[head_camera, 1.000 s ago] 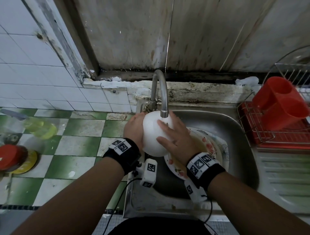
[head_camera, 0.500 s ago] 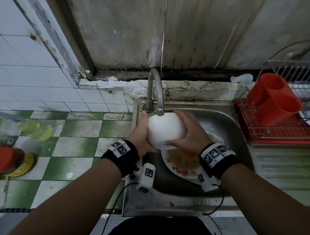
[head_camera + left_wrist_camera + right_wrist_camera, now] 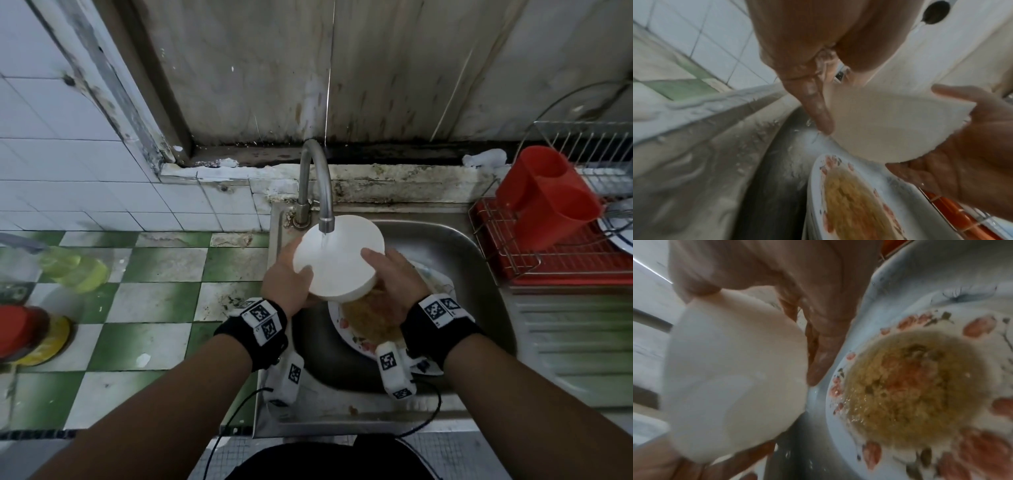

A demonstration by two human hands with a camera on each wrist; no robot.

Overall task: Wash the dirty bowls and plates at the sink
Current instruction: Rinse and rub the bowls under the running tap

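At a steel sink (image 3: pixel 455 246) in a tiled kitchen, a person rinses a white bowl (image 3: pixel 337 255) under the running tap (image 3: pixel 317 185), both hands working together. The left hand (image 3: pixel 286 279) cups the bowl's near-left side, thumb hooked over the rim & fingers curled round the outer wall; the right hand (image 3: pixel 394 274) holds the opposite side, thumb laid on the rim, fingers wrapped underneath. In the left wrist view one finger of the left hand (image 3: pixel 816 100) runs straight down the bowl's wall w/ water streaming off it. The bowl is held above the basin, tilted a little toward the person, its mouth facing up under the spout (image 3: pixel 326 224), prob. so the stream lands inside & the runoff spills over the low edge. That runoff falls toward a floral plate (image 3: pixel 359 335) lying in the basin just below the bowl, not touching it, w/ yellowish-brown food scraps pooled in its middle; it looks next in line & gets a pre-soak meanwhile. On the drainboard to the right, a red rack (image 3: pixel 548 267) w/ a red holder (image 3: pixel 544 195) stands ready for clean pieces; one plate edge already shows there. On the green-checked counter (image 3: pixel 154 298) to the left, a bottle of yellow liquid (image 3: pixel 73 270), likely dish soap, lies within reach. Judgement: bowl nearly done, plate untouched
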